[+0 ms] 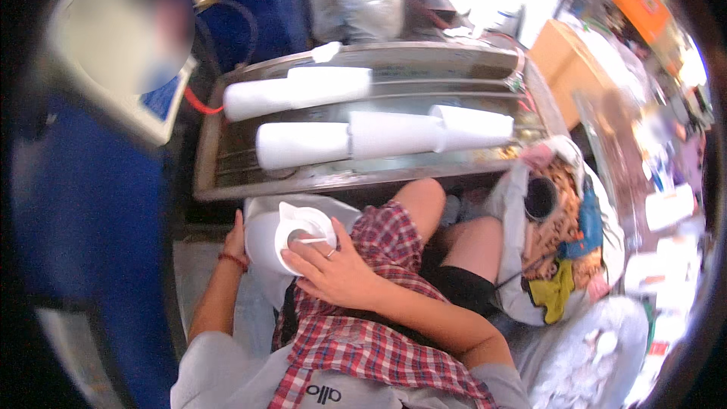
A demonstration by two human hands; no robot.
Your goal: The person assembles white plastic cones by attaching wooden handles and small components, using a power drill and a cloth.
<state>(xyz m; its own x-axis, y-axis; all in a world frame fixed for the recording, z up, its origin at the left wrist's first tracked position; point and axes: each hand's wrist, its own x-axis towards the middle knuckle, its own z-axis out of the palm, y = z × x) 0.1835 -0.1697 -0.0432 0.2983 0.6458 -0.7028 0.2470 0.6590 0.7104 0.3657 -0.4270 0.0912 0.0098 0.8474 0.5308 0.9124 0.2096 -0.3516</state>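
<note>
A white plastic jug-like vessel [261,241] with a pointed spout and a round opening is held over my lap, its mouth tilted up toward me. My left hand [235,241] supports its outer left side, with the fingers mostly hidden behind it. My right hand [330,266], a ring on one finger, grips the rim on the right, some fingers reaching into the opening. A thin white strip [312,240] shows at the opening beside those fingers; whether they pinch it is unclear.
Ahead stands a long metal-edged trough [250,188] with two rows of white plastic vessels [303,144] lying in it. To the right is a white sack [513,204] holding cloth and a blue power tool [587,220]. A cardboard box [572,68] stands beyond; a grey bag [598,356] with white scraps lies lower right.
</note>
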